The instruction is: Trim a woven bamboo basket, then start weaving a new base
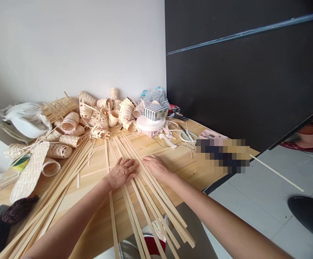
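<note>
My left hand (122,172) lies open with spread fingers on a fan of long, pale, flat wooden or bamboo strips (142,201). Close beside it, my right hand (156,168) rests at the right edge of those strips, its fingers extended and pointing left over them; its thumb is hidden. The strips run from the middle of the wooden table (183,165) out over its near edge. A second, thicker bundle of strips (56,187) lies slanting left of my left forearm.
Woven baskets (70,121) pile up along the wall. A woven oval piece (30,171) and dark cord bundle (19,209) lie left. A striped box (155,112) tops a round white stand (151,124). Scissors (187,136) lie right. One strip (277,173) juts past the table's right end.
</note>
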The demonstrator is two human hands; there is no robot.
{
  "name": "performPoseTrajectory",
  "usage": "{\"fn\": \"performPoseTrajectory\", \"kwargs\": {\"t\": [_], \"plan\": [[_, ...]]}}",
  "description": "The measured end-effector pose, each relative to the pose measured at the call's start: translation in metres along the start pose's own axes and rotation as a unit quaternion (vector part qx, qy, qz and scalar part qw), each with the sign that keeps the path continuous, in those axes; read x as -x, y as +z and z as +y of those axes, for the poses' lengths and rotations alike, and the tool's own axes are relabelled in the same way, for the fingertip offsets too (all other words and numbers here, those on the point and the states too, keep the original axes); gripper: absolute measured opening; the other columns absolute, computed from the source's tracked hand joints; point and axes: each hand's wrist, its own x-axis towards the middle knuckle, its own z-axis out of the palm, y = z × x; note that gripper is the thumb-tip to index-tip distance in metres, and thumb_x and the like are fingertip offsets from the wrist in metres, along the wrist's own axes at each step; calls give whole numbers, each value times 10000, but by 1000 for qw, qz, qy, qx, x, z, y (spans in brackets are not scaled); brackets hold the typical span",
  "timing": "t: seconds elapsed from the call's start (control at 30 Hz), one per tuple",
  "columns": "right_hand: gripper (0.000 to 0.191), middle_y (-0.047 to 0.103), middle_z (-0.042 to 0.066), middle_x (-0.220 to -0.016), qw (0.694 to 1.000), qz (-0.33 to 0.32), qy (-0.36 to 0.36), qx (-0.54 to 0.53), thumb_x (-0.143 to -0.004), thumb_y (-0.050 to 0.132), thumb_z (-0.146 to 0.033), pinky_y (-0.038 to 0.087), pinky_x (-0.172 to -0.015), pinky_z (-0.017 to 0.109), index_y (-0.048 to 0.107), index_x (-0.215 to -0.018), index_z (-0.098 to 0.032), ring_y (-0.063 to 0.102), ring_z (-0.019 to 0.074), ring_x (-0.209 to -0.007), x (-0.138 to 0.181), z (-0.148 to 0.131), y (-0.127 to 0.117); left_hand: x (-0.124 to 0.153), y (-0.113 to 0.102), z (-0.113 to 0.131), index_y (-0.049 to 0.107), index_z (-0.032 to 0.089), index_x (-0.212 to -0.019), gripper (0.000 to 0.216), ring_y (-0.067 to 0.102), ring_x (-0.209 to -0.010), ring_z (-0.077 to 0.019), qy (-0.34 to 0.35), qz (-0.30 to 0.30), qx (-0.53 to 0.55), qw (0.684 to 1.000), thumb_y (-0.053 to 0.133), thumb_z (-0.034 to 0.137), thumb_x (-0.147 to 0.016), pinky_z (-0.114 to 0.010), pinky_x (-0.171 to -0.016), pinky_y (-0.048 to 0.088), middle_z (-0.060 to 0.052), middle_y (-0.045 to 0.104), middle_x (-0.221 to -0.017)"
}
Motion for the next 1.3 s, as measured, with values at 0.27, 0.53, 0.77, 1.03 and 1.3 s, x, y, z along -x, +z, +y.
{"fn": "performPoseTrajectory", "kwargs": {"t": [0.27, 0.53, 0.77, 1.03, 1.3], "plan": [[240, 618, 50, -844, 1000, -4, -8, 4, -844, 425, -129, 369, -736, 266, 661, -826, -167, 506, 174, -830, 0, -5, -2, 6, -4, 1, 419, 221, -1279, 444, 379, -1208, -251, 10, 11, -7, 1000, 276, 419, -908, -518, -1007, 233, -108, 450, -1299], [249, 575, 40, -817, 1000, -19, -16, 11, -829, 421, -118, 345, -689, 249, 660, -788, -178, 478, 161, -794, -3, -15, -4, 20, -7, -2, 464, 224, -1240, 418, 394, -1202, -247, -7, 22, -8, 1000, 294, 409, -907, -508, -1008, 233, -98, 469, -1288], [265, 574, 46, -846, 999, -27, -24, 10, -828, 405, -98, 342, -697, 253, 659, -807, -172, 478, 165, -807, -5, -20, -5, 34, -7, -7, 485, 206, -1217, 394, 391, -1197, -253, -17, 21, -11, 1000, 303, 377, -911, -496, -995, 258, -91, 489, -1266], [229, 569, 48, -842, 999, -34, -36, 4, -819, 433, -104, 345, -724, 255, 653, -813, -167, 472, 164, -816, -8, -24, -2, 34, -2, -7, 430, 194, -1271, 430, 346, -1236, -265, -27, 12, -13, 999, 315, 390, -906, -499, -1009, 247, -98, 444, -1313], [218, 559, 35, -862, 998, -30, -56, -4, -812, 458, -95, 344, -729, 246, 647, -882, -180, 471, 154, -822, -18, -29, 9, 33, -1, -3, 387, 233, -1302, 436, 340, -1240, -265, -27, 3, -10, 1000, 311, 398, -905, -527, -1003, 236, -95, 428, -1324]]}}
